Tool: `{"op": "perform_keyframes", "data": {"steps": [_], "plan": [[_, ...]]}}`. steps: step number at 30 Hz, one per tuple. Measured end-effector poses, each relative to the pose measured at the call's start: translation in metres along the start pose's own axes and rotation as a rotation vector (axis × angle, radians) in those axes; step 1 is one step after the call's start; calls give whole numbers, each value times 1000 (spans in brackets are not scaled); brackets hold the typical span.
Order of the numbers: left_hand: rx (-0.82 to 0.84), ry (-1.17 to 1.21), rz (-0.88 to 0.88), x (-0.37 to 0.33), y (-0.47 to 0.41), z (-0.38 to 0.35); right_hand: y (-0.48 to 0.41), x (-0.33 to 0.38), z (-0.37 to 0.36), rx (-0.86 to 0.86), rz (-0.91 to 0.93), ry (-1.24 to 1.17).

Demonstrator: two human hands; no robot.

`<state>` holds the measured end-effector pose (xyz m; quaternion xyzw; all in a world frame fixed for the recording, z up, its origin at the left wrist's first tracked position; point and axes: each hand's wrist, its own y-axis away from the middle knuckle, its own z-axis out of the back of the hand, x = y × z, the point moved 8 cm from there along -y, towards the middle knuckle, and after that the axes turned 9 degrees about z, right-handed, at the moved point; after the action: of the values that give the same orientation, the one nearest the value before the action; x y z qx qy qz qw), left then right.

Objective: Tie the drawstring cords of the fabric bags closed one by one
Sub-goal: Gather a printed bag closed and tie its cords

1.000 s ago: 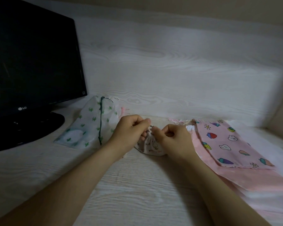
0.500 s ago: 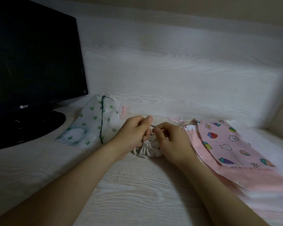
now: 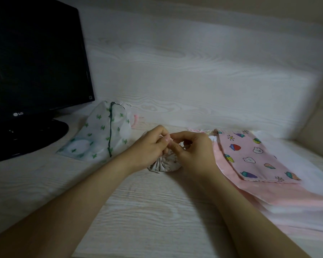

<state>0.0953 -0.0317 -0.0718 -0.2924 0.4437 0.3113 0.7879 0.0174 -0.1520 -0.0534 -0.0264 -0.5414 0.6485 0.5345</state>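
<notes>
A small cream printed fabric bag (image 3: 164, 165) sits bunched up on the table in the middle, its mouth gathered. My left hand (image 3: 149, 148) and my right hand (image 3: 191, 150) meet just above it, fingertips pinching its thin drawstring cord (image 3: 165, 139) between them. Most of the cord is hidden by my fingers. A white bag with green cactus print (image 3: 99, 138) and a dark green cord lies to the left. A pink bag with fruit and bunny print (image 3: 254, 155) lies flat on the right.
A black monitor (image 3: 35, 62) on a round stand fills the left. Under the pink printed bag lie several flat pink and white fabric bags (image 3: 287, 198). A pale wood-grain wall (image 3: 194, 71) backs the wood-grain table (image 3: 147, 211).
Both hands have drawn closer together above the small bag, and the fingertips now overlap at the cord. The bag has stayed in place.
</notes>
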Motion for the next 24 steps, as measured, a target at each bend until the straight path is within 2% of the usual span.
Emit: {"op": "perform_keyframes", "data": {"steps": [6, 13, 19, 24], "plan": [[-42, -39, 13, 4, -1, 1, 0, -2, 4, -1, -19, 99], [-28, 75, 91, 9, -1, 4, -1, -8, 4, 28, -73, 106], [-2, 113, 91, 5, 2, 8, 0, 9, 2, 75, 103, 232], [72, 107, 123, 10, 1, 5, 0, 11, -1, 91, 177, 236]]}}
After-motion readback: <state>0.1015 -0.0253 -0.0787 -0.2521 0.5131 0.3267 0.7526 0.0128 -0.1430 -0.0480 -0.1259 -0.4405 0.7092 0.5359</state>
